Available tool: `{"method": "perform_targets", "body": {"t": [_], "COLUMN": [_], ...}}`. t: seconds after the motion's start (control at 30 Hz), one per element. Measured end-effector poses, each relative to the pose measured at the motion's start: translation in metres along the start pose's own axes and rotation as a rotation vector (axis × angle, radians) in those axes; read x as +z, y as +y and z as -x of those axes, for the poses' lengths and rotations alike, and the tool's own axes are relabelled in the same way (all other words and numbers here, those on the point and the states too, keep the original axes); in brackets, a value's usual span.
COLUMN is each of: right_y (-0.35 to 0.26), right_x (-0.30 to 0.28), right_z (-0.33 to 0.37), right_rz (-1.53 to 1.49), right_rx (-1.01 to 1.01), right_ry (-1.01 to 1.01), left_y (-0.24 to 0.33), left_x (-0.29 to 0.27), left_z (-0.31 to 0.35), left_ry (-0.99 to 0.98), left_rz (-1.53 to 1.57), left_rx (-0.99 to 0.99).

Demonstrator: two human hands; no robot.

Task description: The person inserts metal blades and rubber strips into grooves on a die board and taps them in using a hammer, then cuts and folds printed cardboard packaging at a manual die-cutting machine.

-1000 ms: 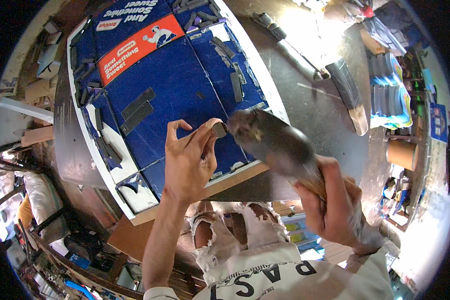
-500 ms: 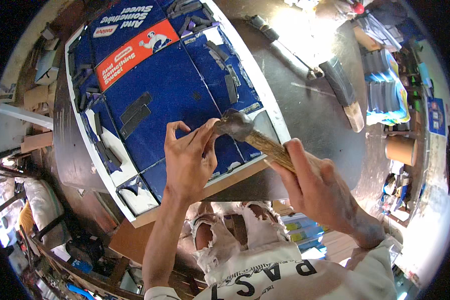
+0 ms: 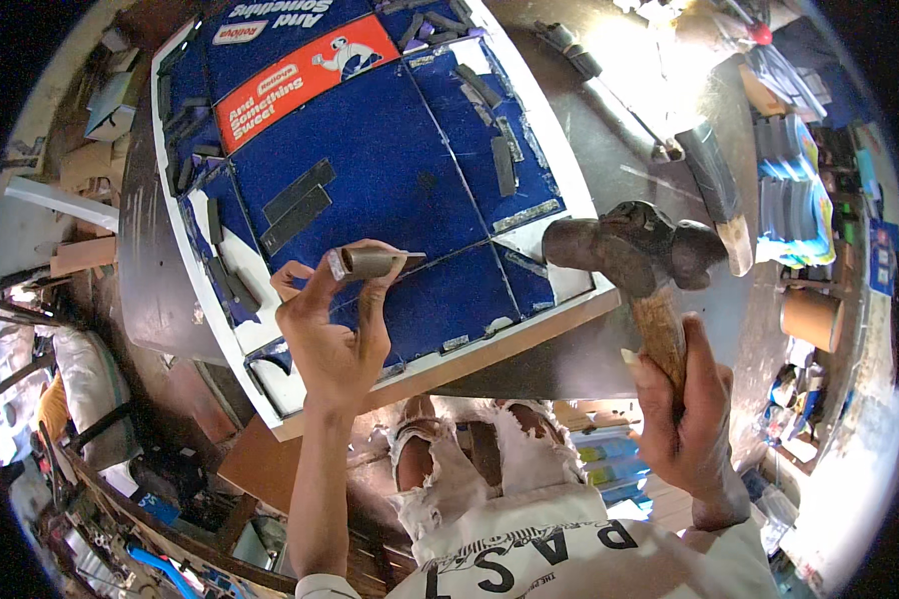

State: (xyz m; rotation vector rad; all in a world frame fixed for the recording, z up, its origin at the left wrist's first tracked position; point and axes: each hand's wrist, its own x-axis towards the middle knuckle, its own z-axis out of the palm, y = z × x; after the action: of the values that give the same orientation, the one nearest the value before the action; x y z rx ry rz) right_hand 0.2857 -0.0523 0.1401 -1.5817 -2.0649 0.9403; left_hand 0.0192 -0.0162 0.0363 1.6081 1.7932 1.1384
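Observation:
My left hand (image 3: 328, 344) pinches a short round metal piece (image 3: 370, 264) that ends in a thin, flat-looking tip; its exact kind I cannot tell. It is held just above a blue printed board (image 3: 390, 130) in a white frame. My right hand (image 3: 689, 424) grips the wooden handle of a hammer (image 3: 634, 248). The dark metal head is raised to the right of the board's near corner, well apart from the left hand. Two dark flat strips (image 3: 298, 207) lie on the board beyond my left hand.
More dark strips (image 3: 503, 165) lie along the board's sides. The board rests on a dark table (image 3: 624, 130). At the far right of the table lies a dark tool with a pale wooden end (image 3: 734, 240). Stacked packs (image 3: 794, 190) stand at the right.
The hammer has swung right, away from my left fingertips, and its head now shows fully. My left hand has shifted slightly left and down, bringing the metal piece into sight.

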Motion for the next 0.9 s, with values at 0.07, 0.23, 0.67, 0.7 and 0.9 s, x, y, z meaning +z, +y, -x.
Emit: {"method": "perform_targets", "body": {"t": [0.07, 0.23, 0.67, 0.7, 0.9], "right_y": [0.005, 0.000, -0.021, -0.026, -0.023], "right_x": [0.001, 0.013, 0.011, 0.009, 0.018], "right_z": [0.007, 0.000, -0.019, -0.020, -0.036], "right_rz": [-0.007, 0.062, -0.009, 0.051, 0.229], "right_rx": [0.061, -0.093, -0.042, -0.166, -0.130], "right_ry": [-0.043, 0.023, -0.074, -0.079, -0.292], "left_y": [-0.015, -0.017, -0.034, -0.043, -0.030], "left_x": [-0.003, 0.007, 0.017, 0.024, 0.010], "left_z": [0.002, 0.007, 0.015, 0.014, 0.011], "left_ry": [-0.100, -0.092, -0.094, -0.113, -0.171], "left_rz": [-0.137, -0.145, -0.190, -0.156, -0.197], "left_rx": [0.163, 0.141, 0.462, 0.444, 0.477]}}
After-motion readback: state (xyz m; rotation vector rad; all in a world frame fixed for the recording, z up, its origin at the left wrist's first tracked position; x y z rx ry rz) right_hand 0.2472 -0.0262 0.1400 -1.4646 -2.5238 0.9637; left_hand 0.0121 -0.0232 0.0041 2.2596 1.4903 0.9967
